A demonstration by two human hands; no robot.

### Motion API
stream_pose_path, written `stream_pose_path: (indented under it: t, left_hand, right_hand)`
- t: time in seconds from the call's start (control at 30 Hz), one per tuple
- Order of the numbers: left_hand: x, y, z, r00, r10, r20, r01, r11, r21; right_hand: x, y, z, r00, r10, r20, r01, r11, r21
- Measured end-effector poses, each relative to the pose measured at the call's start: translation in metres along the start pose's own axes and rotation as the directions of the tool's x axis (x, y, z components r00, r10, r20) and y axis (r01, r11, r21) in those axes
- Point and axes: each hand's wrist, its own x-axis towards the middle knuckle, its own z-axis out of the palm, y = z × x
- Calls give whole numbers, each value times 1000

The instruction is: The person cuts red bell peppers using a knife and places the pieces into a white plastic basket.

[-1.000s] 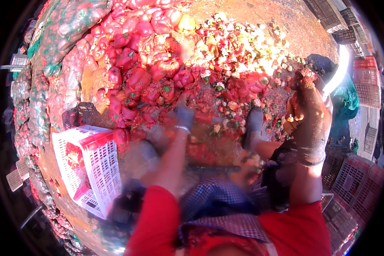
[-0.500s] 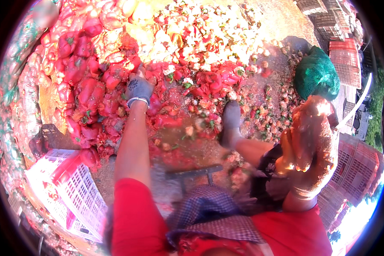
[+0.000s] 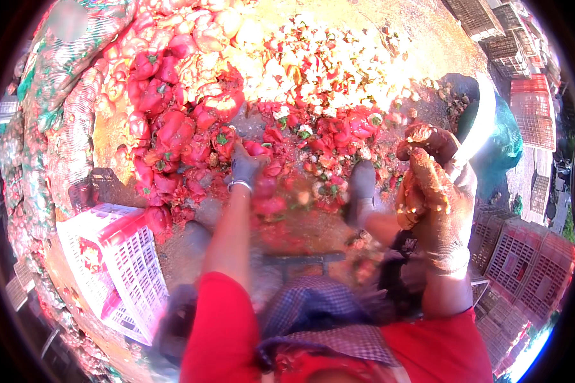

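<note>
My left hand point(image 3: 246, 165), in a grey glove, reaches down into a pile of red bell peppers point(image 3: 176, 131). Its fingertips are beside a red bell pepper point(image 3: 223, 140) with a green stem; blur and the pile hide whether they grip it. Raised at the right, my right hand point(image 3: 437, 185) wears a wet glove smeared with pulp and pale seeds. Its fingers are curled around a pale, curved, blade-like tool point(image 3: 482, 121) that sticks up, its handle hidden. Cut-out pepper cores point(image 3: 326, 57) lie heaped beyond the hands.
A white and red plastic crate point(image 3: 128, 274) stands at the left, near stuffed mesh sacks point(image 3: 64, 76). Partly behind my right hand is a green mesh sack point(image 3: 508, 140). Stacked crates point(image 3: 530, 262) line the right side. My foot point(image 3: 362, 185) rests among scraps on the wet ground.
The view has shifted, so the pile appears farther right. My left hand has drawn slightly nearer to me within the peppers. My right hand has turned, and the blade-like tool now points more upright.
</note>
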Motion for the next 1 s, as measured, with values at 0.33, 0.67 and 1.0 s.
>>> stream_pose_path:
  t: [0.33, 0.67, 1.0]
  left_hand:
    - [-93, 144, -129, 953, 298, 54, -160, 647, -746]
    - [-184, 206, -198, 885, 414, -215, -458, 856, -238]
    - [-179, 178, -171, 851, 347, -395, -368, 929, 24]
  right_hand:
    - [-5, 73, 25, 766, -364, 529, 593, 717, -365]
    - [-48, 90, 65, 652, -401, 643, 660, 718, -221]
    - [-49, 112, 79, 623, -503, 599, 763, 561, -322]
